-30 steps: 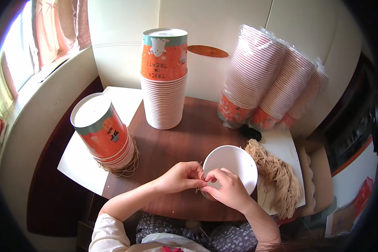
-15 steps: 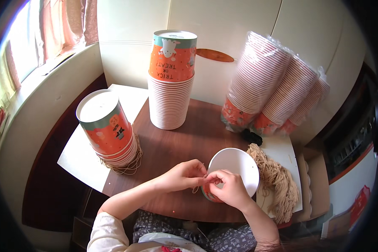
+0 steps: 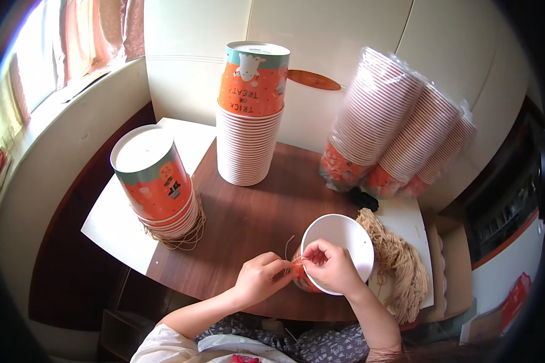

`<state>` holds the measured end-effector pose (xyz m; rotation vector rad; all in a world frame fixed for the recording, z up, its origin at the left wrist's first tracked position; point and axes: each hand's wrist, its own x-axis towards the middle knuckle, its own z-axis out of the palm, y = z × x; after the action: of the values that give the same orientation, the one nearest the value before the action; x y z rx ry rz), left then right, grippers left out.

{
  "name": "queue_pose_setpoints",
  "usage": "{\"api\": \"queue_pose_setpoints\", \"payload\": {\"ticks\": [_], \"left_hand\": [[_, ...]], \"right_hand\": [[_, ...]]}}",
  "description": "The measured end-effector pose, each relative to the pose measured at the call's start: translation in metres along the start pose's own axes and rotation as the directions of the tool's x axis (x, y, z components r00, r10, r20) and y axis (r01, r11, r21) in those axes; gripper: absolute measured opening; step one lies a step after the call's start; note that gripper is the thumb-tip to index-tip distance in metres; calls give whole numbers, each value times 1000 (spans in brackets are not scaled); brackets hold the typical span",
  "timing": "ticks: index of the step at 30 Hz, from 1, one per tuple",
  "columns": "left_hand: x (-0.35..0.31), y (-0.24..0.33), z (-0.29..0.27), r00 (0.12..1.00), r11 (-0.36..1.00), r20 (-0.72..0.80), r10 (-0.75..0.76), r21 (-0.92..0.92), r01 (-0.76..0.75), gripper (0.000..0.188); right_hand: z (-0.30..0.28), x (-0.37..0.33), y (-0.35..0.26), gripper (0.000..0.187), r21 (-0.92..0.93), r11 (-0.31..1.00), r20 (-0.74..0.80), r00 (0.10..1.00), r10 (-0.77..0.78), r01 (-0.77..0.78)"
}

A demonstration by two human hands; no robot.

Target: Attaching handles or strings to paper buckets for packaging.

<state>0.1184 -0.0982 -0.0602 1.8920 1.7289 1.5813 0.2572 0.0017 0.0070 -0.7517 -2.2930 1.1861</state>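
Pinching string [image 3: 289,247] at cup [image 3: 336,254] rim, both hands' fingers [image 3: 297,261]

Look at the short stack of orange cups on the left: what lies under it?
Loops of tan string stick out from under the short stack of cups, resting on the white board. How far the string runs beneath is hidden by the cups.

Both forearms were bare from elbow to wrist, with no watch, band or ring showing on the left hand [image 3: 261,279] or the right hand [image 3: 332,268]. A short pale cream sleeve [image 3: 163,346] capped the left upper arm. Lower down sat a white top with a red printed patch [image 3: 242,358], and beneath it dark grey fabric [image 3: 327,349] speckled with small light shapes.
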Motion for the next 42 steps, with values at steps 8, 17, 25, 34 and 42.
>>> {"api": "queue_pose_setpoints", "payload": {"ticks": [8, 17, 25, 34, 42], "left_hand": [[9, -1, 10, 988, 994, -141, 69, 90, -57, 15], [8, 3, 16, 990, 992, -118, -82, -103, 70, 13], [9, 3, 19, 983, 985, -138, -122, -138, 103, 13], [1, -3, 29, 932, 729, -24, -361, -630, 267, 14], [5, 3, 25, 861, 377, 187, -473, -841, 389, 10]], "right_hand": [[0, -1, 6, 11, 80, 997, 44, 999, 9, -13], [-1, 0, 9, 11, 138, 990, 74, 997, 13, -23], [-1, -2, 12, 10, 148, 989, 59, 998, 13, -21], [0, -2, 15, 12, 134, 990, 42, 998, -41, 35], [-4, -2, 6, 12, 53, 997, 53, 997, -55, 52]]}}
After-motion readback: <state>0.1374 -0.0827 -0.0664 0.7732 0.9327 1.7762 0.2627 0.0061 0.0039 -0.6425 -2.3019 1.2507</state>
